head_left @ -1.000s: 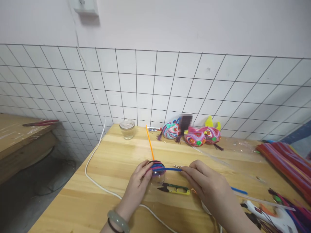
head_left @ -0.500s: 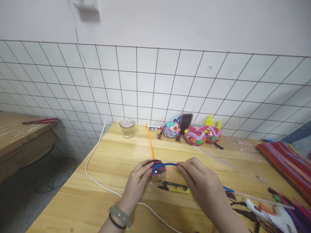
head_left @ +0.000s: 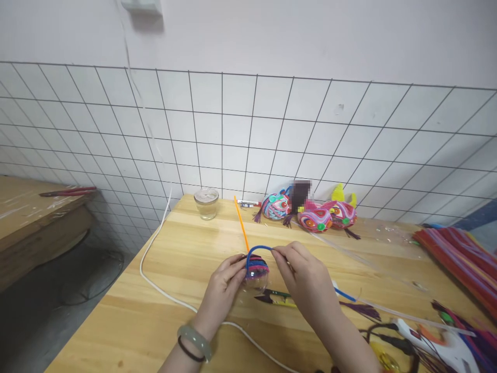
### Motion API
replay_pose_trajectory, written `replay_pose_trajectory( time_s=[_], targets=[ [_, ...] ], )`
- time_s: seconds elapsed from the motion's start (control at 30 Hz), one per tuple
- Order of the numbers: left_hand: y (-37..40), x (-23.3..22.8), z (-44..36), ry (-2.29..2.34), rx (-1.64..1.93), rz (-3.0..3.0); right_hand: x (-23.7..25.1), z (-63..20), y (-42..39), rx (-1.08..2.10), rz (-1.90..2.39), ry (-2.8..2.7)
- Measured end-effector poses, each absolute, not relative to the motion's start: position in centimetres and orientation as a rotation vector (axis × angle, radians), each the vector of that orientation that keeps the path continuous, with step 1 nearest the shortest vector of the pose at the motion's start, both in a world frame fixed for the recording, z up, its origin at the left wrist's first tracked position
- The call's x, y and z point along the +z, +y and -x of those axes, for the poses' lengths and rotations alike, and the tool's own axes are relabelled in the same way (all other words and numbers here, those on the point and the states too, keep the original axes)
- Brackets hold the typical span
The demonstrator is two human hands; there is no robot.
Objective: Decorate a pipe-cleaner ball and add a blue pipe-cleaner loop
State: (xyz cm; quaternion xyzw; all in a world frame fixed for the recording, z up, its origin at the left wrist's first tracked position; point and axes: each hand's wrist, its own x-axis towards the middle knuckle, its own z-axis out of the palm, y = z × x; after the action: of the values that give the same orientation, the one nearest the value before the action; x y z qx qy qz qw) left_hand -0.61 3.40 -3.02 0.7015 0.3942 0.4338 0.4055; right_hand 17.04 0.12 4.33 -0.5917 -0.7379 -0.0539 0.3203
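Observation:
My left hand (head_left: 225,280) is closed on the side of a clear ball (head_left: 257,283), whose top is covered in rows of dark, blue and pink fuzzy strip. A blue pipe cleaner (head_left: 258,247) rises from under the left fingertips and arches over to my right hand (head_left: 301,269), which pinches it between thumb and fingers. More of a blue strip (head_left: 345,295) shows on the far side of the right wrist; whether it is the same piece I cannot tell. Thread snips (head_left: 274,298) lie on the table just below the ball, partly behind the right hand.
An orange strip (head_left: 241,225) stands behind the ball. Further back are a glass jar (head_left: 206,203) and several colourful fish-like ornaments (head_left: 315,216). A white glue gun (head_left: 438,344) and striped bundles (head_left: 458,264) lie at right. A white cord (head_left: 166,295) crosses the table (head_left: 116,331).
My right hand has moved up and slightly left, so the blue pipe cleaner now bends in a higher arch. My left hand keeps its hold on the ball.

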Motion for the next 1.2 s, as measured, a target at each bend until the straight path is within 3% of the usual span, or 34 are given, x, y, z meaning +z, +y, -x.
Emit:
replay_pose_trajectory(
  time_s=[0.37,0.73,1.2],
  targets=[
    [3.2,-3.0,0.6,0.969,1.093,-1.843,3.4,-16.8,-0.6,-0.091,1.520,-2.064],
    [3.5,-2.9,0.7,0.949,1.122,-1.770,1.3,-17.0,0.2,0.294,1.506,-1.914],
    [3.0,-2.2,0.6,0.972,1.175,-1.808,0.7,-15.4,0.3,0.028,1.609,-2.073]
  ],
)
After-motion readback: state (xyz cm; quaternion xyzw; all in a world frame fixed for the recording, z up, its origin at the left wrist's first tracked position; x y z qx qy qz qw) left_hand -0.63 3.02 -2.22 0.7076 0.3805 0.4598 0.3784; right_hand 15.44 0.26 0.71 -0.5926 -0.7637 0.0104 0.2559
